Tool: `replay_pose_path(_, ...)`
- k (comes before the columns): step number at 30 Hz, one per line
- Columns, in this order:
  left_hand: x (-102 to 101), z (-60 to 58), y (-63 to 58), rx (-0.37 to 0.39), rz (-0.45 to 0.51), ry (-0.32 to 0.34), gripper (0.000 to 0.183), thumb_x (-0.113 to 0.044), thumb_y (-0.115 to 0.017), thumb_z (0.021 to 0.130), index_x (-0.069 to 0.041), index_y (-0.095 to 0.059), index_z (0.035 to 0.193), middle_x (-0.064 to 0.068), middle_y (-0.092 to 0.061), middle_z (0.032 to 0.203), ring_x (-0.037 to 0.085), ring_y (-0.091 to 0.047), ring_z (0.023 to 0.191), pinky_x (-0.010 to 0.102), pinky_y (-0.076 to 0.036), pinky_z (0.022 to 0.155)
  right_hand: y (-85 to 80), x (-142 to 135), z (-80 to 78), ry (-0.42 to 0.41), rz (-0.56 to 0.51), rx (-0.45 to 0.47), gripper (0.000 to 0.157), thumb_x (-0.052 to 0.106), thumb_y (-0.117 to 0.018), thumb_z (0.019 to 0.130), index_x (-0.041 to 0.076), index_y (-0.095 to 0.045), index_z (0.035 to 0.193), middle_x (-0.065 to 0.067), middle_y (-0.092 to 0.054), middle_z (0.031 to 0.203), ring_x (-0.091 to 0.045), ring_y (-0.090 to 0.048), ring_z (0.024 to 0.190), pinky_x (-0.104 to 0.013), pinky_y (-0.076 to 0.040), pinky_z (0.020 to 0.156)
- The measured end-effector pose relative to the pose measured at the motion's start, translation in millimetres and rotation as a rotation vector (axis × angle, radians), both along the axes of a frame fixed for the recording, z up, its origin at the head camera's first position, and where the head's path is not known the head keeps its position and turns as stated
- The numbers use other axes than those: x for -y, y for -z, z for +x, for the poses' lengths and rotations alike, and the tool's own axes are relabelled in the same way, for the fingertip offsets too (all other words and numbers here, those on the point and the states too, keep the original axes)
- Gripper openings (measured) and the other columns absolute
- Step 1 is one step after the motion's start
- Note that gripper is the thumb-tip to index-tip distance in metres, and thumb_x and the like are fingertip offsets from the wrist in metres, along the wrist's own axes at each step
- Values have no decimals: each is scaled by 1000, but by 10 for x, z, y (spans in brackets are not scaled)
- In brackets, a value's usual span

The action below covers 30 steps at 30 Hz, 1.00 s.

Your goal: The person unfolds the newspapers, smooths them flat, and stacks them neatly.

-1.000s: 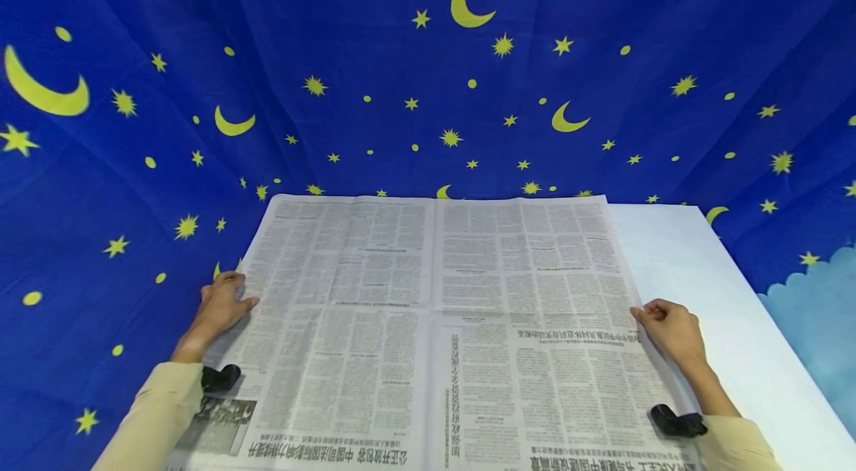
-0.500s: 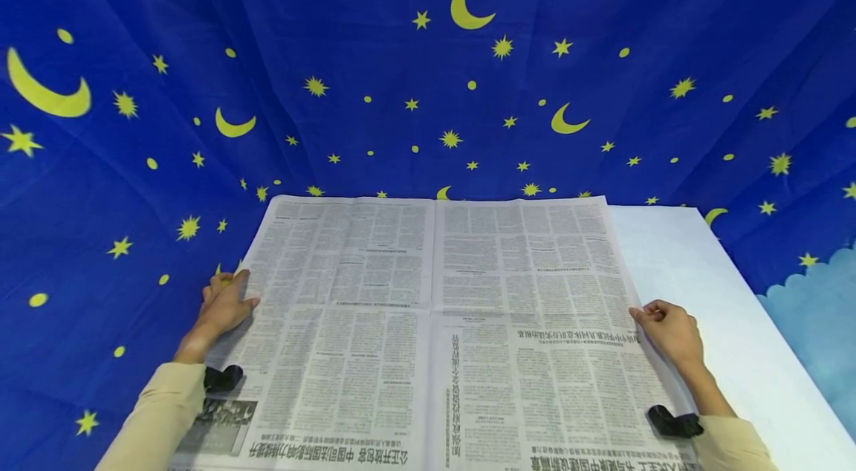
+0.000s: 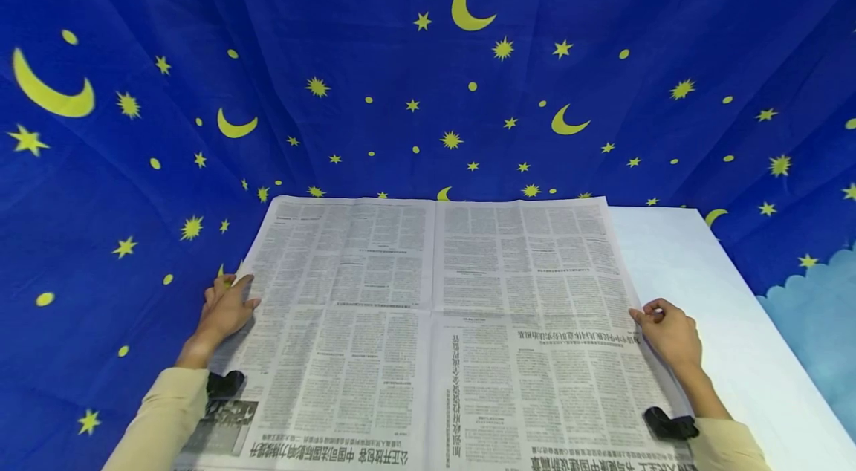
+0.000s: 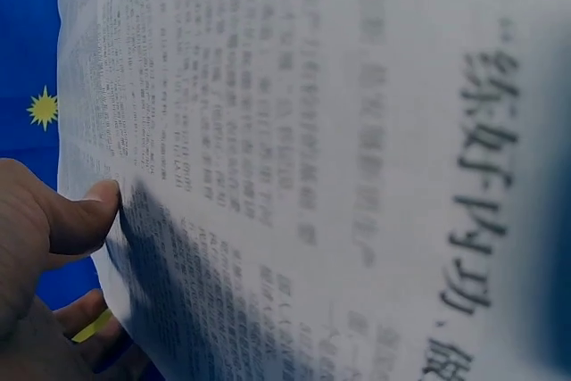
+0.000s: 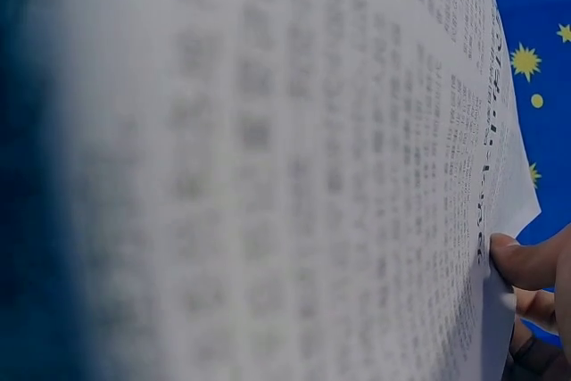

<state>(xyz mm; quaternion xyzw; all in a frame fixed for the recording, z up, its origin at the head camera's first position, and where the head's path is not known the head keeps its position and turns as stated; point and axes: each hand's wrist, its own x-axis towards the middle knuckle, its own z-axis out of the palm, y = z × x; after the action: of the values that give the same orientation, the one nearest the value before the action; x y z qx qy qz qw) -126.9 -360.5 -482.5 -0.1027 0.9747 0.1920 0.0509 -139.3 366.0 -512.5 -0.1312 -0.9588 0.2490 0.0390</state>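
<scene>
A wide newspaper [image 3: 381, 352] lies spread out in front of me, its print upside down from my side in the head view. My left hand [image 3: 224, 311] is at its left edge. In the left wrist view the thumb [image 4: 94, 211] lies on the printed face, while other fingers pass behind the edge. Along the right edge, my right hand [image 3: 675, 337] pinches the paper between thumb and forefinger. From the right wrist, the thumb [image 5: 513, 256] shows on the newspaper [image 5: 375, 149], with fingers partly hidden behind it. The sheet bends near both wrists.
Under the newspaper, a white tabletop [image 3: 722, 307] shows on the right. A blue cloth [image 3: 374, 33] with yellow moons and stars hangs behind and at both sides. Each wrist carries a black camera mount [image 3: 671, 424].
The left hand has shifted slightly right, and its forefinger has stretched out along the paper's edge. The right hand keeps its pinch with barely any movement. The newspaper lies almost the same.
</scene>
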Motion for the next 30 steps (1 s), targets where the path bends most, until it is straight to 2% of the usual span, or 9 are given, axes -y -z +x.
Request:
replay_pose_path(4,-18,-1,14,-20,-12,3,52,-10,-56,96,8,-36,140,42,-15,141,62,-20,124,69,-26,95,-7,-1,4,3,2,1,32,27,-66,91,-3,-60,100,-17,-66,78,-20,-58,60,-29,-38,51)
replay_pose_path(7,-27,3,-1,-83,-53,30,50,-9,-60,93,7,-41,136,42,-19,140,61,-22,124,69,-28,93,-15,5,18,-3,-3,-6,32,26,-67,91,-3,-59,102,-18,-66,80,-19,-58,59,-28,-38,50)
replay_pose_path(10,-33,1,-19,-151,-86,93,51,-11,-65,91,6,-45,134,40,-23,140,60,-27,123,70,-29,91,-32,11,34,-11,-7,-21,31,25,-68,90,-3,-60,101,-19,-66,80,-18,-57,58,-29,-38,49)
replay_pose_path(15,-96,4,-15,-174,-26,227,59,-20,-68,92,6,-43,139,37,-24,144,57,-33,124,72,-25,94,-47,42,53,-17,4,-67,25,21,-70,89,-2,-64,94,-16,-66,76,-17,-55,57,-29,-39,49)
replay_pose_path(19,-226,34,-31,-184,2,288,62,-26,-67,93,5,-43,141,36,-28,144,56,-34,125,71,-25,96,-98,101,57,-52,17,-139,18,15,-70,87,-3,-67,90,-13,-67,74,-16,-56,58,-27,-39,51)
replay_pose_path(22,-354,68,-73,-187,5,311,63,-28,-67,93,5,-43,141,35,-30,145,57,-32,128,72,-24,97,-163,172,55,-77,46,-199,16,11,-70,87,-4,-68,90,-16,-66,78,-22,-58,62,-29,-39,53)
replay_pose_path(26,-551,118,-161,-205,-9,347,64,-29,-67,93,3,-42,143,32,-31,147,55,-29,133,72,-22,100,-248,288,65,-99,65,-267,14,6,-68,86,-6,-69,92,-24,-65,91,-38,-61,79,-43,-45,62)
replay_pose_path(30,-788,187,-248,-262,-31,414,64,-27,-68,92,-1,-43,144,27,-33,150,51,-30,135,70,-22,103,-358,444,83,-188,24,-353,13,2,-69,84,-4,-69,96,-24,-65,100,-42,-60,92,-51,-46,70)
